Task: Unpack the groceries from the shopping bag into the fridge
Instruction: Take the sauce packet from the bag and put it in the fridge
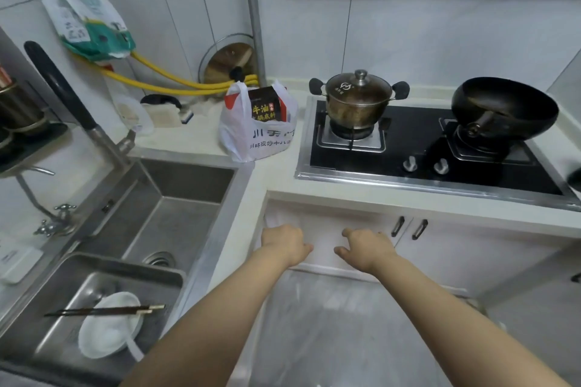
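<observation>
A white plastic shopping bag (255,132) with red patches and dark print stands on the pale counter between the sink and the stove. A dark box with yellow characters (266,104) sticks out of its open top. No fridge is in view. Both my hands are low, in front of the white cabinet panel (323,223) under the counter, well below the bag. My left hand (284,243) shows its back, with its fingers bent down out of sight. My right hand (366,248) has thumb and forefinger loosely spread and holds nothing that I can see.
A steel sink (176,210) lies to the left, and a basin (94,286) in front holds a white bowl and chopsticks. On the black gas stove (418,163) to the right stand a lidded pot (356,97) and a black wok (503,110). Cabinet handles (408,228) sit right of my hands.
</observation>
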### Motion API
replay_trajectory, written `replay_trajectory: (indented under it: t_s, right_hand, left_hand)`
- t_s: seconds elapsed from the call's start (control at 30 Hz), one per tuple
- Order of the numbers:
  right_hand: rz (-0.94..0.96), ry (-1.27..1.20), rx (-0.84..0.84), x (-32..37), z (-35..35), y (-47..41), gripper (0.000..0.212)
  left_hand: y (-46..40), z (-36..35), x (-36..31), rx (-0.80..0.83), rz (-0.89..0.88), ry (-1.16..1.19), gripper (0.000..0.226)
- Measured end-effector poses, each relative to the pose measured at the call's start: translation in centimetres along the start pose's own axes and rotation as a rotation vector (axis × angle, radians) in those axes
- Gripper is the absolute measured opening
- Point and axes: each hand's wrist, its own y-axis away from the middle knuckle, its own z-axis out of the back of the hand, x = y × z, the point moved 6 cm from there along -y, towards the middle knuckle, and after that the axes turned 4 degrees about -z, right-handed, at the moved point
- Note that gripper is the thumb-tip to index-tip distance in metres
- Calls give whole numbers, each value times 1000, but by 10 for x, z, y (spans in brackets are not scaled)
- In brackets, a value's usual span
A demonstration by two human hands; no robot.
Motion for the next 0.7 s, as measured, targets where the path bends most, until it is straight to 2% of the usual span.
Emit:
replay_trajectory:
  t_s: [0.57, 0.7]
  right_hand:
    - [270, 34, -76, -45, 55, -113, 46]
    - [336, 33, -82, -50, 68, -135, 40]
  left_hand:
    - [-98, 46, -31, 2, 184, 107, 44]
    - [-107, 56, -35, 0, 224, 145, 46]
